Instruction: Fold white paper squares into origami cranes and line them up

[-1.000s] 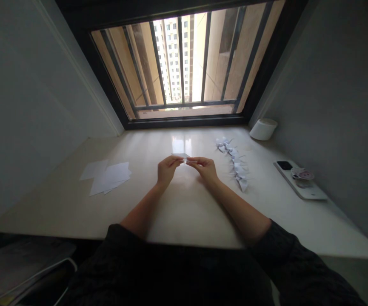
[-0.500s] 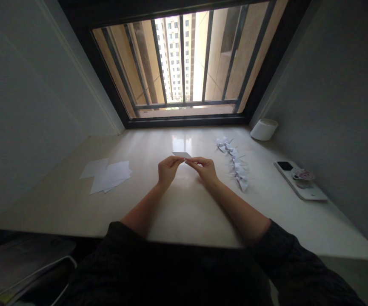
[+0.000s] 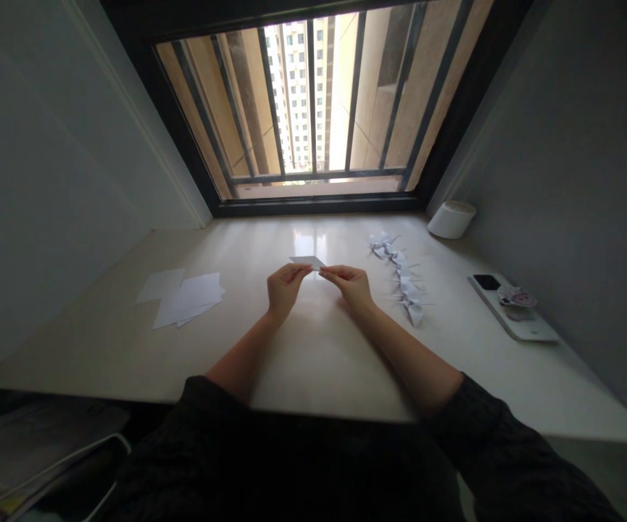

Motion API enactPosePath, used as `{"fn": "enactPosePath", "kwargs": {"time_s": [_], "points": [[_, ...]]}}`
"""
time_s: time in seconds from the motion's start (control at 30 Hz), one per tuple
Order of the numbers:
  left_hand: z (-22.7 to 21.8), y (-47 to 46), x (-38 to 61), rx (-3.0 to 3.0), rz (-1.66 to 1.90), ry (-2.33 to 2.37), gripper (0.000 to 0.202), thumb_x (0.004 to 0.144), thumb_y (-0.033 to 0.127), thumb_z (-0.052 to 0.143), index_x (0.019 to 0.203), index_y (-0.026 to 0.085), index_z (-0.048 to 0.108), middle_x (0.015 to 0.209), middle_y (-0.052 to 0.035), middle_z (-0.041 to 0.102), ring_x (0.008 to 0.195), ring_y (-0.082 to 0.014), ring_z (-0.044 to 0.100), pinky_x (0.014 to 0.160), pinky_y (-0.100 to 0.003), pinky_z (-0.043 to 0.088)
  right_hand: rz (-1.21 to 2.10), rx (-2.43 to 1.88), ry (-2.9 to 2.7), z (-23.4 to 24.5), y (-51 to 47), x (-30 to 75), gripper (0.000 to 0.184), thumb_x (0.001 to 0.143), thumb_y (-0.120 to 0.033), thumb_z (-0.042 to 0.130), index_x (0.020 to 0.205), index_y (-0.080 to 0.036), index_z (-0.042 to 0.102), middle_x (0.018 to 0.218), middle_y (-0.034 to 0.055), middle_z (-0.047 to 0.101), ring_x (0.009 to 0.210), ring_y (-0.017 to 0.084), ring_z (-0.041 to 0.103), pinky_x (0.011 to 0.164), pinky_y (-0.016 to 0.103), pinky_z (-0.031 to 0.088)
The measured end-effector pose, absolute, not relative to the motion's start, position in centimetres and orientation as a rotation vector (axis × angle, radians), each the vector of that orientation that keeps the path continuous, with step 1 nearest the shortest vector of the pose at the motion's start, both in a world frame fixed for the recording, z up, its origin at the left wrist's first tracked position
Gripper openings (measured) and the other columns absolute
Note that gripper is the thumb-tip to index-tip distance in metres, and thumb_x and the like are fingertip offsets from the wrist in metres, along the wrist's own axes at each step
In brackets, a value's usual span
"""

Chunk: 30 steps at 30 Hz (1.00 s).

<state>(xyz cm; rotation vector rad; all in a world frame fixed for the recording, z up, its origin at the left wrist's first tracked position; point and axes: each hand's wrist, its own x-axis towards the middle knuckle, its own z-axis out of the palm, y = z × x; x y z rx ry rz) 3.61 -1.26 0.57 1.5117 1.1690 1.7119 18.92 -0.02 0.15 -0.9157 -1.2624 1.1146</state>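
Both hands hover above the middle of the pale stone desktop, holding a small folded piece of white paper (image 3: 307, 261) between them. My left hand (image 3: 285, 290) pinches its left end between thumb and fingers. My right hand (image 3: 352, 284) pinches the right end. Most of the paper's lower edge is hidden behind my fingertips. To the left lie several loose white paper sheets (image 3: 185, 300), and to the right a row of white origami cranes (image 3: 403, 281) stands on the desk.
A white phone-like device (image 3: 512, 310) with a dark rectangle and a round sticker lies at the right. A white cylindrical container (image 3: 451, 220) stands in the far right corner. Walls flank the desk, and a barred window (image 3: 313, 109) is behind it.
Both hands still hold the paper, which now shows a little more of its flat surface. The view has tilted slightly, and the desk items sit a little lower in the picture.
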Motion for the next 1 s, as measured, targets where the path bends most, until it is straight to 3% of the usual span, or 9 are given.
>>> {"fn": "enactPosePath", "kwargs": {"time_s": [0.37,1.0], "points": [[1.0,-1.4,3.2,1.590,1.662,1.252,0.018,0.071,0.034,0.067,0.083,0.022,0.071,0.083,-0.0026,0.071,0.079,-0.0167,0.064,0.077,-0.031,0.050,1.052,-0.946,-1.281,0.2,-0.1,19.0,0.026,0.060,-0.041,0.074,0.080,-0.023,0.074,0.082,0.0043,0.073,0.080,0.023,0.067,0.078,0.037,0.050],[0.7,-1.3,4.3,1.317,1.728,1.142,0.024,0.067,0.034,0.071,0.084,0.017,0.070,0.086,-0.0059,0.071,0.082,-0.0178,0.066,0.081,-0.034,0.052,1.218,-0.893,-1.054,0.6,-0.2,18.4,0.026,0.055,-0.034,0.078,0.076,-0.021,0.073,0.079,0.0047,0.073,0.076,0.020,0.067,0.078,0.036,0.051]]}}
